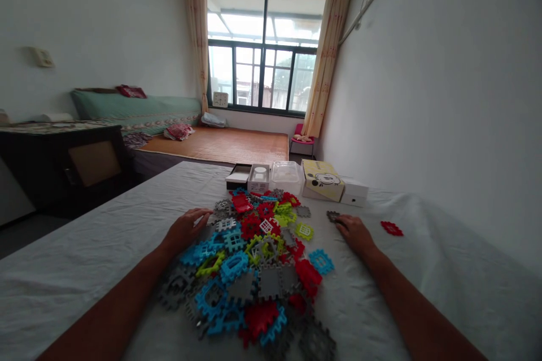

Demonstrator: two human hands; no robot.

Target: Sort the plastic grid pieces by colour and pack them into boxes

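Note:
A heap of flat interlocking plastic tiles point(254, 259) in red, blue, grey and yellow-green lies on a table under a white cloth point(84, 248). My left hand point(186, 228) rests palm down on the heap's left edge, fingers stretched over blue and grey tiles. My right hand point(353, 232) lies flat on the cloth to the right of the heap, its fingertips touching a single grey tile point(332, 216). A lone red tile point(392, 228) sits farther right, apart from both hands.
Several small boxes stand along the table's far edge: a dark tray point(237, 174), a white box point(259, 177), a clear plastic tub point(287, 176), a yellow carton point(322, 179) and a white box point(354, 190). Beyond are a bed point(220, 144), a dark cabinet point(71, 163) and a window point(265, 51).

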